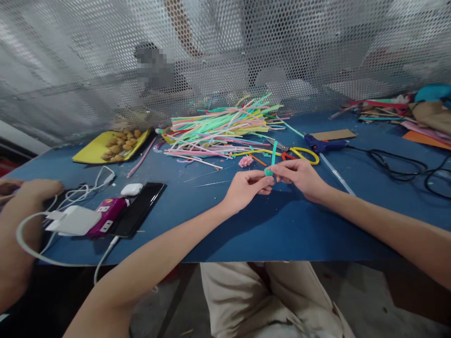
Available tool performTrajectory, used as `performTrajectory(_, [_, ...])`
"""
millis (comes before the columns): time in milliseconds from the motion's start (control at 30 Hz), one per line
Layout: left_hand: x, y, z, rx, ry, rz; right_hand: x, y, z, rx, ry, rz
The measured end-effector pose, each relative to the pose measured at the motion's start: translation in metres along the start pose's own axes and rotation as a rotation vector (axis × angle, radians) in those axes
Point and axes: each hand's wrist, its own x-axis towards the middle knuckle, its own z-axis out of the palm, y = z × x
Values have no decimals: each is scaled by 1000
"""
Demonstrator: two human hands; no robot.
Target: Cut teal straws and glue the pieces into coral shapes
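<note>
Between my two hands is a green pipe cleaner (274, 152), its upper end standing straight up and its lower part bent into a small bundle at my fingertips. My left hand (245, 190) pinches that bundle between thumb and fingers. From the other side, the fingers of my right hand (298, 176) are closed on the same pipe cleaner. Just behind my hands lie a pink fuzzy piece (245, 161) and scissors with yellow and red handles (306, 154). A large heap of coloured pipe cleaners (225, 124) spreads farther back.
A blue glue gun (324, 143) with a black cord lies right, near a cardboard strip (333, 134). At left are a phone (141, 209), a purple power adapter (107, 216), cables and a yellow tray (88, 149) of brown lumps. Another person's arm (17, 234) rests far left. Perforated metal stands behind.
</note>
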Motion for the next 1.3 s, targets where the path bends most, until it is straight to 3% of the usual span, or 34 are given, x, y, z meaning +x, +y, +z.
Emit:
performTrajectory(100, [1,0,0,-28,22,-10,3,-1,-8,22,-4,-37])
performTrajectory(333, [1,0,-1,-28,-24,-63,5,-3,-18,-279,-3,-136])
performTrajectory(533, [1,-2,-3,13,-77,-56,1,-4,-12,-269,-71,-149])
performTrajectory(767, [2,-5,-4,44,-88,-28,1,0,-11,-291,-63,-180])
performTrajectory(1067, [2,-3,-5,105,-32,16,3,-4,-18,-284,58,-170])
performTrajectory(1133, [3,-2,-6,103,-5,34,5,-8,-27,-379,-38,-120])
performTrajectory(1233, [2,-1,-7,91,13,52,9,-15,-45,-702,-411,29])
performTrajectory(1300, [2,0,-7,74,9,48,12,-18,-56,-951,-338,2])
